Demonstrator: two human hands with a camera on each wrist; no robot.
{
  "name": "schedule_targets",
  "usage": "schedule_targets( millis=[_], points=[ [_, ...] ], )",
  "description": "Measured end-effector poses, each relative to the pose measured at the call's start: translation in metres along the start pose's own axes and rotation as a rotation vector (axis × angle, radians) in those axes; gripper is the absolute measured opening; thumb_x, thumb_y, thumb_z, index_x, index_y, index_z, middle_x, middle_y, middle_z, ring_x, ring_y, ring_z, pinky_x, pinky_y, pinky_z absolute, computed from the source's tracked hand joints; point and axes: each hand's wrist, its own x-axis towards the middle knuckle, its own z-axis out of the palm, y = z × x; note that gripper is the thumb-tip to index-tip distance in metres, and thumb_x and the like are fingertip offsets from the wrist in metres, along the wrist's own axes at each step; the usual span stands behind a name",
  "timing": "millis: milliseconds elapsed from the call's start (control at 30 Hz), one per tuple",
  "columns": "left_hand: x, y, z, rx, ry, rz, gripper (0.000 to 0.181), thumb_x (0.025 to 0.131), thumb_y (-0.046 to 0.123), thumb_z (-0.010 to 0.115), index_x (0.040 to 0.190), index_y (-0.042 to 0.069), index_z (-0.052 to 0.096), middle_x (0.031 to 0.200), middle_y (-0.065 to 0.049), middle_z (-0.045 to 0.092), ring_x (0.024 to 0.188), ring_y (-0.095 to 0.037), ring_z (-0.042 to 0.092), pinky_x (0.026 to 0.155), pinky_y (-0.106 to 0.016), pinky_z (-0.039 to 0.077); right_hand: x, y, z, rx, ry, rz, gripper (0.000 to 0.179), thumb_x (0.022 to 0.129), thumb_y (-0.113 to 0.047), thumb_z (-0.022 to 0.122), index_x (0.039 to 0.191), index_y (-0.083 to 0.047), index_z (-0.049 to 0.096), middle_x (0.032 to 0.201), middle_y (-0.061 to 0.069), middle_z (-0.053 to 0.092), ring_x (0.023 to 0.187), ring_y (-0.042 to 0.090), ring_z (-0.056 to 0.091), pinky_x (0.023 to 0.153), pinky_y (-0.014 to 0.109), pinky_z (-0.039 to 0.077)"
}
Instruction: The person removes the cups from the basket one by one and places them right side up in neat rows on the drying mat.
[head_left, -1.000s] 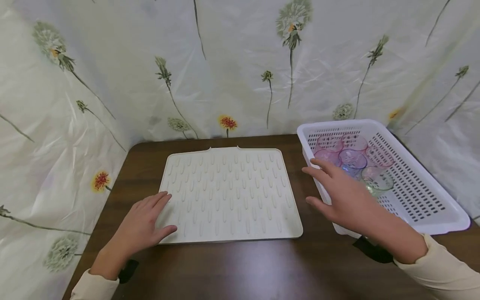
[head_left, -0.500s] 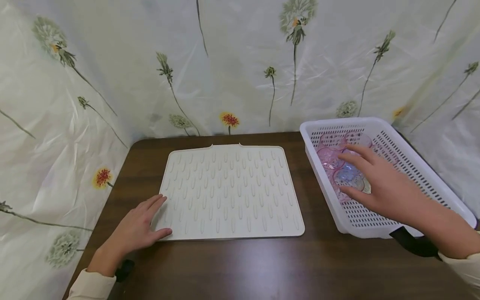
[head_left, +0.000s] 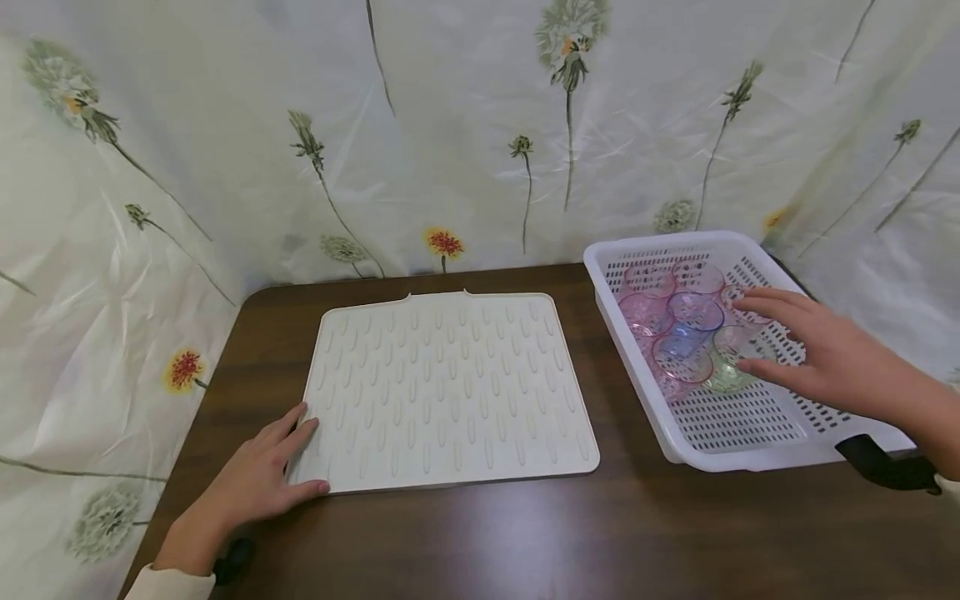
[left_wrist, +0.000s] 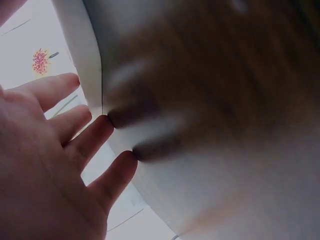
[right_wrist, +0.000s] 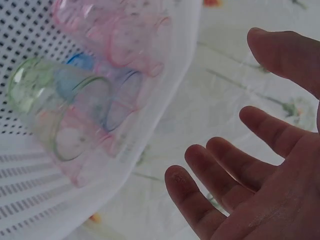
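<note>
In the head view, a white rectangular board with rows of raised oval ridges (head_left: pixel 450 392) lies flat on a dark brown table. My left hand (head_left: pixel 251 479) is at its near left corner, fingers spread, with the thumb and fingertips right at the edge. Over the white perforated basket (head_left: pixel 765 458) hovers my right hand (head_left: pixel 840 354), thumb apart from the fingers, nothing between them. Below and beside it stand clear plastic cups: a green-tinted cup (head_left: pixel 727 379), a blue-tinted cup (head_left: pixel 693 321) and several pink ones. The right wrist view shows the hand apart from the cups.
Dark wood tabletop (head_left: pixel 480 542) runs along the front and shows between the board and the basket. Behind the table and to its left hangs a pale curtain (head_left: pixel 450 125) printed with dandelions.
My right hand has moved right across the basket, uncovering the blue and green cups. My left hand has slid slightly left and toward me along the board's edge.
</note>
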Motion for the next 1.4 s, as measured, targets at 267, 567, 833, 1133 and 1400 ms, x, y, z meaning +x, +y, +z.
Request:
schedule_targets(
  millis=[267, 567, 833, 1133, 1400],
  points=[
    [-0.005, 0.001, 0.0, -0.001, -0.026, -0.049, 0.089, 0.077, 0.06, 0.075, 0.143, 0.005, 0.052, 0.156, -0.022, 0.038, 0.135, -0.045, 0.045, 0.097, -0.063, 0.045, 0.002, 0.025, 0.006, -0.012, -0.036, 0.038, 0.076, 0.077, -0.017, 0.085, 0.138, 0.006, 0.046, 0.135, 0.034, 0.048, 0.114, 0.053, 0.051, 0.08, 0.071, 0.048],
    [-0.002, -0.001, 0.002, -0.034, -0.038, -0.048, 0.09, 0.076, 0.06, 0.075, 0.144, 0.007, 0.051, 0.158, -0.021, 0.033, 0.136, -0.047, 0.042, 0.097, -0.065, 0.043, 0.007, 0.056, 0.016, 0.067, -0.14, 0.149, 0.083, 0.081, -0.027, 0.081, 0.142, 0.011, 0.039, 0.139, 0.038, 0.042, 0.119, 0.059, 0.044, 0.084, 0.072, 0.048],
    [-0.001, -0.002, 0.001, -0.065, -0.053, -0.049, 0.091, 0.076, 0.06, 0.075, 0.145, 0.006, 0.049, 0.158, -0.022, 0.032, 0.137, -0.048, 0.039, 0.099, -0.066, 0.041, 0.012, 0.076, 0.023, 0.147, -0.239, 0.194, 0.084, 0.085, -0.034, 0.076, 0.144, 0.011, 0.035, 0.143, 0.038, 0.039, 0.124, 0.058, 0.041, 0.094, 0.074, 0.04],
    [-0.001, -0.002, -0.001, -0.073, -0.06, -0.064, 0.092, 0.076, 0.061, 0.075, 0.145, 0.007, 0.049, 0.159, -0.021, 0.031, 0.138, -0.046, 0.038, 0.1, -0.066, 0.041, 0.013, 0.082, 0.026, 0.178, -0.313, 0.253, 0.085, 0.088, -0.038, 0.073, 0.146, 0.007, 0.032, 0.143, 0.037, 0.04, 0.123, 0.058, 0.044, 0.09, 0.068, 0.047],
    [0.0, -0.002, 0.0, -0.078, -0.057, -0.054, 0.091, 0.075, 0.059, 0.077, 0.145, 0.007, 0.05, 0.159, -0.02, 0.032, 0.138, -0.046, 0.039, 0.098, -0.066, 0.041, 0.014, 0.086, 0.029, 0.259, -0.378, 0.278, 0.083, 0.089, -0.038, 0.07, 0.148, 0.004, 0.029, 0.146, 0.035, 0.036, 0.125, 0.06, 0.043, 0.083, 0.059, 0.055]
  ],
)
